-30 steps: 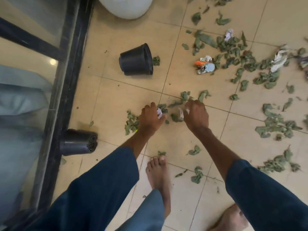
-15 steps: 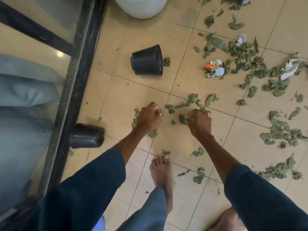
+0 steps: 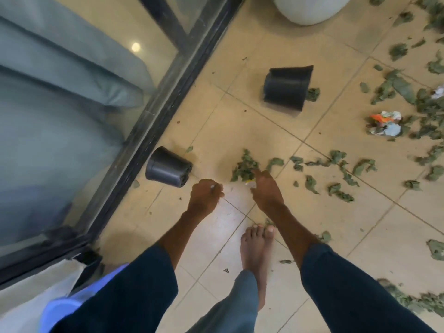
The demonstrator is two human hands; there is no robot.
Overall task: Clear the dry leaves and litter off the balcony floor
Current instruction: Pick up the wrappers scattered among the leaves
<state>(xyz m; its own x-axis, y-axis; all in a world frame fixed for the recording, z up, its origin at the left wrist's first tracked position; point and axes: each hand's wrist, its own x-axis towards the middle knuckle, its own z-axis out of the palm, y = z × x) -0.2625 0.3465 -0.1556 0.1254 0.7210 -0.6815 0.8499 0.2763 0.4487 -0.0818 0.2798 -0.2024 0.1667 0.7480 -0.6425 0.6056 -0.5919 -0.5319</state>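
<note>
dry green leaves (image 3: pixel 338 192) strewn over beige tiled floor (image 3: pixel 336 224), blurred, cut off at right edge. left hand (image 3: pixel 205 195) fisted round small white scrap (image 3: pixel 212 187), mostly hidden. right hand (image 3: pixel 265 188) touching leaf clump (image 3: pixel 243 165); grip impossible to tell.

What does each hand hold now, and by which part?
The left hand is curled round a white scrap; only its tip shows. The right hand seems to hold a pale scrap; where cannot be told.

Two black pots (image 3: pixel 287 88) (image 3: pixel 168 167), one white pot (image 3: pixel 310 8), many leaves (image 3: pixel 245 165).
</note>
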